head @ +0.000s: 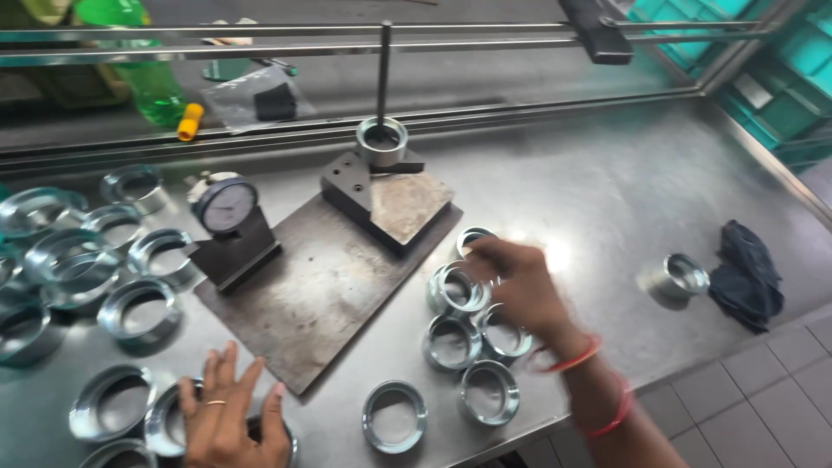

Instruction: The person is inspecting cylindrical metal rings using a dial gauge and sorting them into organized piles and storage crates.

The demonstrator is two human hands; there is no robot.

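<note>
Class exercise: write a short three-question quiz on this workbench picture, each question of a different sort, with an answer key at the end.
1. True or false: the dial gauge stands on the dark steel plate.
2. Which hand reaches into the cluster of metal rings right of the plate? A) left B) right
3. What lies beside the lone ring at the far right of the table?

Key
1. True.
2. B: the right hand is over that cluster; the left hand rests on rings at the near edge.
3. A dark cloth.
</note>
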